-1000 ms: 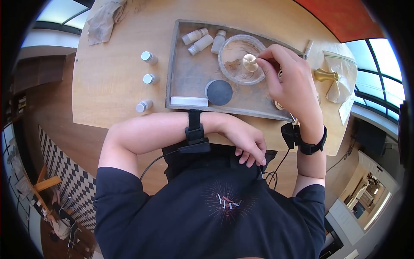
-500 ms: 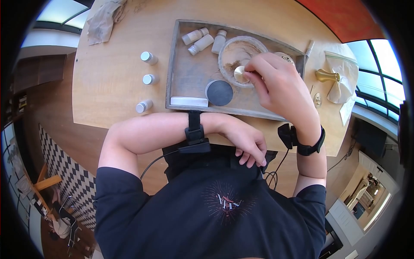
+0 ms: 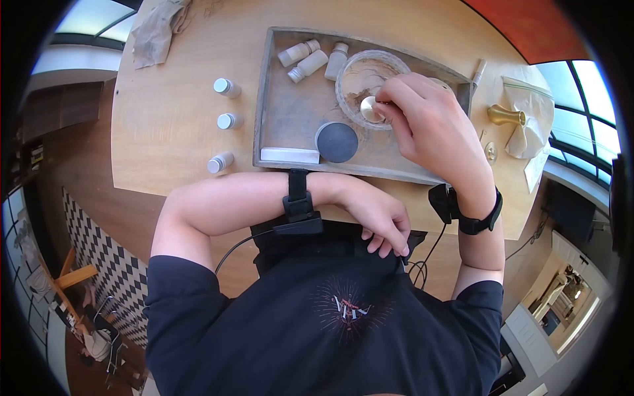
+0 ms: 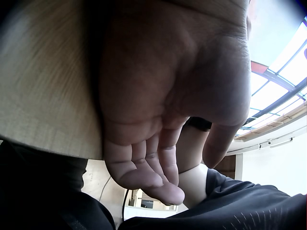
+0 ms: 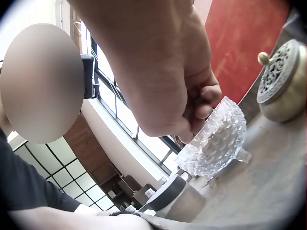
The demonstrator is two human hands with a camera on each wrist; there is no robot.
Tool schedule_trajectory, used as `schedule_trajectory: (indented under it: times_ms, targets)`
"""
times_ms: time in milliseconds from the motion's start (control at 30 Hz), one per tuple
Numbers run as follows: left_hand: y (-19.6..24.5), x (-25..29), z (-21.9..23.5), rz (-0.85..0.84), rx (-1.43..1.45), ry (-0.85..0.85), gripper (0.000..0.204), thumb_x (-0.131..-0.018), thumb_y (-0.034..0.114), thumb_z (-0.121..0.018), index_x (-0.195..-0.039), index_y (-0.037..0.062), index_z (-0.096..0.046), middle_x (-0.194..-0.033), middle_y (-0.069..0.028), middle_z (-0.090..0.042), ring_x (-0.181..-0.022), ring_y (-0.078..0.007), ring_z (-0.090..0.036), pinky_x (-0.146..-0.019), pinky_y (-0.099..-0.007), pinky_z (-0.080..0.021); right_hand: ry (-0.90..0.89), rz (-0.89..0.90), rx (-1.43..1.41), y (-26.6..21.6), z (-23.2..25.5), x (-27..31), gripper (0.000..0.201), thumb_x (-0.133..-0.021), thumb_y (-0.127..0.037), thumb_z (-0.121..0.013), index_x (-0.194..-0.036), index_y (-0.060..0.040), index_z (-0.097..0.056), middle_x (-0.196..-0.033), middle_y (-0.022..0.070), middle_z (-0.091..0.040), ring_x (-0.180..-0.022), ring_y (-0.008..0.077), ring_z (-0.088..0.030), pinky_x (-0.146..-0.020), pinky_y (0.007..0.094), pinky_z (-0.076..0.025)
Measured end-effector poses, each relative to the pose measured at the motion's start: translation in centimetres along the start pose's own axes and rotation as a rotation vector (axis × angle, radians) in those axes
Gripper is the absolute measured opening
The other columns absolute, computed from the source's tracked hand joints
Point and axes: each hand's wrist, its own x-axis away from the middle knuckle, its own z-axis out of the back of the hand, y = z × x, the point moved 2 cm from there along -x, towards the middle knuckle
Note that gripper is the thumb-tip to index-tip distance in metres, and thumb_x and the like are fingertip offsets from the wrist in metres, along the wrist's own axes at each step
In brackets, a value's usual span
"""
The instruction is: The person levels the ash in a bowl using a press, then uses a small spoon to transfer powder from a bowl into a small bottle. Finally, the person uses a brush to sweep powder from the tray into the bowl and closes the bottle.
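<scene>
My right hand (image 3: 432, 122) pinches a round brass ash press (image 3: 371, 109) between thumb and fingers. Its shiny disc is low inside the clear glass bowl (image 3: 341, 86), close over the brownish powder near the side facing me. In the right wrist view the bowl's knobbly wall (image 5: 216, 143) and small foot show below my curled fingers, while the press is hidden there. My left hand (image 3: 378, 214) hangs loosely at the table's front edge, fingers relaxed and holding nothing; its palm (image 4: 168, 86) fills much of the left wrist view.
The grey tray (image 3: 284, 135) also holds a dark-lidded jar (image 3: 337, 142), several powder bottles (image 3: 308, 66), a white block (image 3: 289, 155) and a brass incense burner (image 5: 283, 96) with pierced lid. A brass vase (image 3: 506, 116) stands right; white-capped bottles (image 3: 226, 121) stand left.
My right hand has moved left and towards me with the ash press, from the bowl's right side to its near side. My left hand has stayed in place.
</scene>
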Motion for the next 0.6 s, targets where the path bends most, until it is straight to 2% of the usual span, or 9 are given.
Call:
schedule_trajectory:
  times_ms: [233,433,600]
  targets:
    - [-0.1,-0.1,-0.1,0.000,-0.011,-0.010,0.041,-0.101,0.038,-0.064,-0.109,-0.0015,-0.071,-0.092,-0.0052,-0.074,-0.076,-0.0124,-0.069,-0.065,-0.0280,-0.052,0.050,-0.118,-0.099,0.2,1.4,0.3,0.008,-0.091,-0.006,-0.068,-0.095,-0.0007,-0.062,-0.087,0.0158,-0.065,-0.085,0.0389,-0.064,-0.074,0.0451,-0.052]
    - [0.1,0.0,-0.1,0.000,-0.004,-0.001,0.040,-0.101,0.038,-0.064,-0.108,-0.0017,-0.070,-0.092,-0.0051,-0.074,-0.076,-0.0121,-0.069,-0.065,-0.0277,-0.052,-0.047,0.033,-0.032,-0.6,0.7,-0.7,0.009,-0.090,-0.003,-0.069,-0.097,-0.0008,-0.064,-0.091,0.0157,-0.067,-0.086,0.0383,-0.064,-0.076,0.0439,-0.052]
    - [-0.3,-0.1,-0.1,-0.002,0.014,-0.001,0.040,-0.101,0.037,-0.064,-0.106,-0.0016,-0.070,-0.091,-0.0050,-0.074,-0.075,-0.0116,-0.069,-0.064,-0.0271,-0.052,-0.085,0.039,0.034,-0.9,0.4,-1.2,0.009,-0.089,-0.004,-0.070,-0.094,-0.0018,-0.063,-0.091,0.0154,-0.067,-0.087,0.0381,-0.064,-0.077,0.0448,-0.052]
